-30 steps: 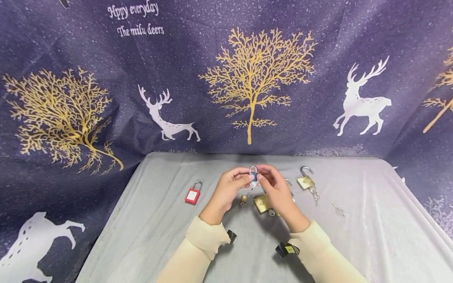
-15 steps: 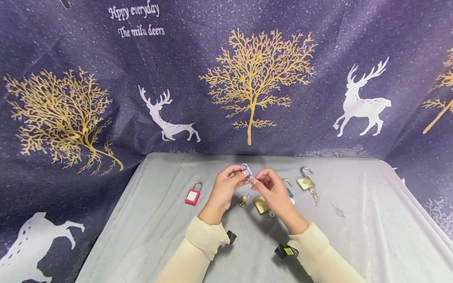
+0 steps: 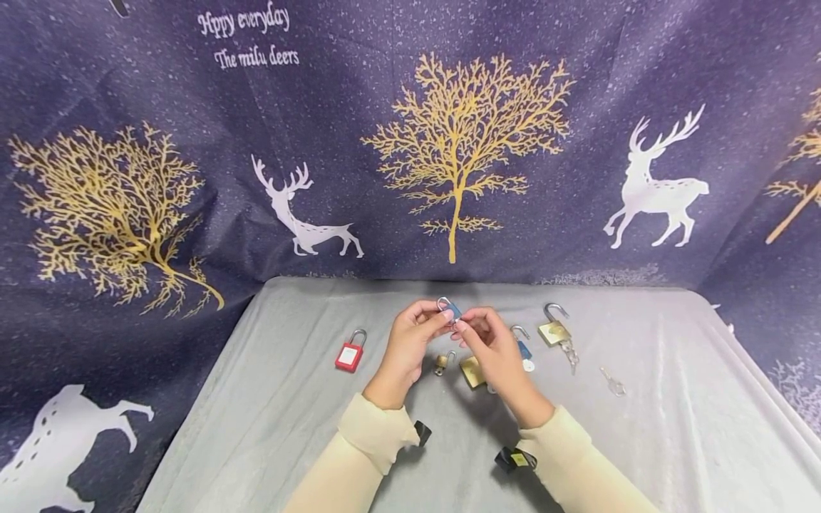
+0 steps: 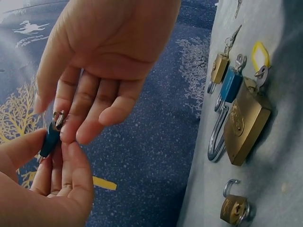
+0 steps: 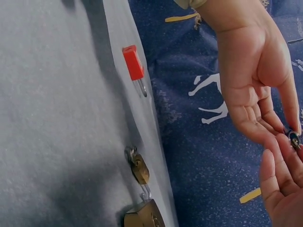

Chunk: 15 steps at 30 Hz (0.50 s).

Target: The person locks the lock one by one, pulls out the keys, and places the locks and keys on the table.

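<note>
My left hand [image 3: 407, 345] pinches a small blue padlock [image 3: 452, 311] between thumb and fingers, above the table. The padlock leans, with its silver shackle at the upper left. In the left wrist view, a small metal key [image 4: 58, 119] shows at the end of the blue body. My right hand [image 3: 500, 353] has its thumb and fingertips at that key end, seemingly pinching the key, which its fingers largely hide in the head view. In the right wrist view, only the dark end of the padlock [image 5: 294, 138] shows, between the fingertips.
On the grey-covered table [image 3: 256, 427] lie a red padlock [image 3: 349, 355], a small brass padlock [image 3: 442, 362], a large brass padlock [image 3: 472, 372] partly behind my right hand, another blue padlock [image 3: 524, 350], a brass padlock with keys [image 3: 554, 331] and a loose key [image 3: 613, 382].
My left hand has drawn the padlock slightly left and tilted it. My right fingers have shifted from the padlock's side to its key end, then moved closer to the body.
</note>
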### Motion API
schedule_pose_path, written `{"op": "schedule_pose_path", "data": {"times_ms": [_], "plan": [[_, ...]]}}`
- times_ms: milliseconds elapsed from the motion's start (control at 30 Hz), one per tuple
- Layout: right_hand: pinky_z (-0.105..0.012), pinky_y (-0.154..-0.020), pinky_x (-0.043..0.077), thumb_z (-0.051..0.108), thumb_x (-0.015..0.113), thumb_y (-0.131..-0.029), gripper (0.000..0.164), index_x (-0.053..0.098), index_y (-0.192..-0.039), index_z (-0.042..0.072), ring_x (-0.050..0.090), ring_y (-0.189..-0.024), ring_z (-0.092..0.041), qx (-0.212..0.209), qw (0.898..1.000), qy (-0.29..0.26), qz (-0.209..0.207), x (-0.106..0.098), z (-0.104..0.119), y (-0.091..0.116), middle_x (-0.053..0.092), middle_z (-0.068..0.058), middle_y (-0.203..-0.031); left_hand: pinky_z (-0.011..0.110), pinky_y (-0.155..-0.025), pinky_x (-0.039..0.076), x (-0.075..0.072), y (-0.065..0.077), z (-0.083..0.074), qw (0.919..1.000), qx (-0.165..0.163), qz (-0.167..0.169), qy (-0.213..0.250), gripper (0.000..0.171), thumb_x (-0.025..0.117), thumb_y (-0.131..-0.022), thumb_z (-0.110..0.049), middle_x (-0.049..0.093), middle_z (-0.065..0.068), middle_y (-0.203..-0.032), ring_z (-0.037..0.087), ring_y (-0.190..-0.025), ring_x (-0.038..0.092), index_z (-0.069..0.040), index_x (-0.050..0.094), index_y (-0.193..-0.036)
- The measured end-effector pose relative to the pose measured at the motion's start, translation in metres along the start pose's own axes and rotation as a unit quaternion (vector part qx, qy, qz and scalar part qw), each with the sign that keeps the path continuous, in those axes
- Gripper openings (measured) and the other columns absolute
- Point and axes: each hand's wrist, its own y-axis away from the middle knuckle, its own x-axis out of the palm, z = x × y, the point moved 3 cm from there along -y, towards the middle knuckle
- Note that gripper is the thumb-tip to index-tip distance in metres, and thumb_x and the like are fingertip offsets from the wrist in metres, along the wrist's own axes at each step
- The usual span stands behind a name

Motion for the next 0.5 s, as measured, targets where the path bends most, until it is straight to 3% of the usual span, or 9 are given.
{"op": "schedule_pose_path", "data": {"times_ms": [233,367,500], "plan": [[-0.026,-0.073,0.059,0.006,0.064,-0.098,0.019,0.054,-0.108,-0.006,0.07,-0.078,-0.011,0.008,1.0,-0.014,-0.001,0.0019,-0.0024,0.0011,0.069,-0.03,-0.094,0.027,-0.082,0.058,0.0029,0.0017,0.0026,0.9996,0.008,0.002,-0.026,0.017,0.072,-0.09,-0.004,0.069,-0.005,-0.084,0.009,-0.08,0.068,0.005,0.067,-0.104],[-0.031,-0.072,0.06,0.007,0.063,-0.099,0.016,0.056,-0.105,-0.006,0.069,-0.074,-0.016,0.009,1.0,-0.01,-0.012,0.0017,-0.0025,0.0016,0.069,-0.028,-0.089,0.026,-0.083,0.057,0.0034,0.0021,0.0028,0.9993,0.011,-0.002,-0.035,0.017,0.073,-0.09,-0.007,0.069,-0.007,-0.084,0.01,-0.082,0.067,0.002,0.068,-0.103],[-0.033,-0.069,0.061,0.002,0.063,-0.098,0.014,0.056,-0.104,-0.008,0.069,-0.071,-0.012,0.001,0.999,-0.031,-0.027,0.0016,-0.0018,0.0012,0.069,-0.023,-0.085,0.027,-0.083,0.057,0.0032,0.0023,0.0034,0.9994,0.008,-0.002,-0.034,0.014,0.073,-0.09,-0.007,0.069,-0.006,-0.086,0.01,-0.082,0.067,-0.001,0.068,-0.102]]}}
